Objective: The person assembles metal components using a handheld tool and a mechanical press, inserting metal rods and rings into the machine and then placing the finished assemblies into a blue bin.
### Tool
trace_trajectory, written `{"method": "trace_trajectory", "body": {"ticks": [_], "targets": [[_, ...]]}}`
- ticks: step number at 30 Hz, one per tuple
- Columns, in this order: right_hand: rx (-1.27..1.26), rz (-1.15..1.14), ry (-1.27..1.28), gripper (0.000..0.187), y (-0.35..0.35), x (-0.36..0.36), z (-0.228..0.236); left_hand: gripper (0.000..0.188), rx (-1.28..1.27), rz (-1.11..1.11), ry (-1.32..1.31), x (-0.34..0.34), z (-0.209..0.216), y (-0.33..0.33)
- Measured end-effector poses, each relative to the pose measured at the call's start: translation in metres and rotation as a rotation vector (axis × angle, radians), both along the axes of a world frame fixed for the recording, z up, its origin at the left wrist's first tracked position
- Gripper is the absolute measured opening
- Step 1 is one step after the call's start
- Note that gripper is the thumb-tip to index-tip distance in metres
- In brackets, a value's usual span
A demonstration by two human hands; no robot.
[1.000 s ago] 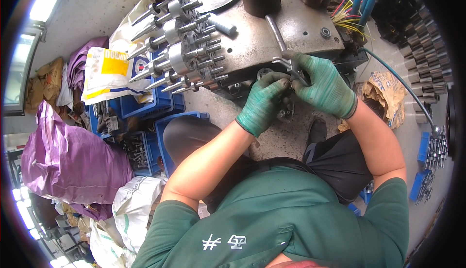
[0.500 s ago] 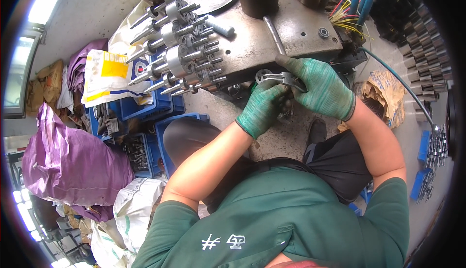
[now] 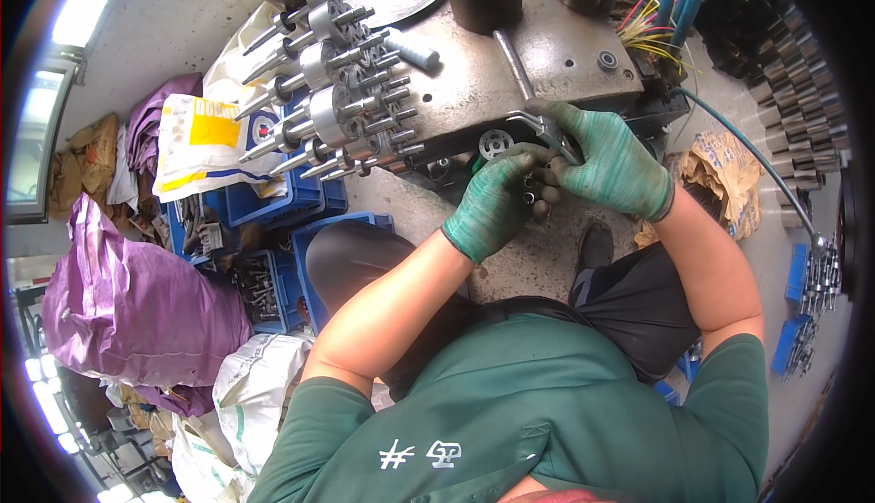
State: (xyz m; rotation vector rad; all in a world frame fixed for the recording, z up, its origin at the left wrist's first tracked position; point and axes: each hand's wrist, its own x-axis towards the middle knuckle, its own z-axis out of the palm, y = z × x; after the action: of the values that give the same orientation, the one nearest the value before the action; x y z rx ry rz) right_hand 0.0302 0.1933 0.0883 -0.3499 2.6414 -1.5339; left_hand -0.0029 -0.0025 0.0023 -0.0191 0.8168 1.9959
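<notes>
My left hand (image 3: 492, 204), in a green glove with dark fingertips, grips a round metal part with holes (image 3: 497, 144), whose face shows past the fingers. In my gloved right hand (image 3: 620, 161) are pliers (image 3: 540, 124) with slim bent tips, held apart from the round part. The fingers of both hands meet over the gap between my knees, around small shiny bits too small to name. Just beyond the hands is the front edge of a metal machine bed (image 3: 565, 38). A metal rod (image 3: 515, 66) lies on it, its near end by my right hand.
Several shafts with cylindrical bodies (image 3: 337, 113) stand at the bed's left, near a grey cylinder (image 3: 415, 49). A ring-shaped bearing (image 3: 608, 61) lies right. Blue crates (image 3: 310, 257), a purple sack (image 3: 137, 302) and white bags (image 3: 260, 384) fill the left. Crumpled brown paper (image 3: 725, 179) lies right.
The pliers have come away from the round part and tilted upward, their tips now clear of it. My right fingers have moved in toward my left fingertips.
</notes>
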Motion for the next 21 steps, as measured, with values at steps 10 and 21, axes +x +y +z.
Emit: {"method": "trace_trajectory", "body": {"ticks": [10,21], "targets": [[-0.112,-0.156,-0.086,0.052,-0.004,-0.003,-0.015,0.029,-0.062,0.100,0.079,0.001,0.000,0.003],[-0.581,-0.283,-0.403,0.068,-0.008,-0.004,-0.029,0.026,-0.137,0.214,0.137,-0.009,0.002,-0.005]]}}
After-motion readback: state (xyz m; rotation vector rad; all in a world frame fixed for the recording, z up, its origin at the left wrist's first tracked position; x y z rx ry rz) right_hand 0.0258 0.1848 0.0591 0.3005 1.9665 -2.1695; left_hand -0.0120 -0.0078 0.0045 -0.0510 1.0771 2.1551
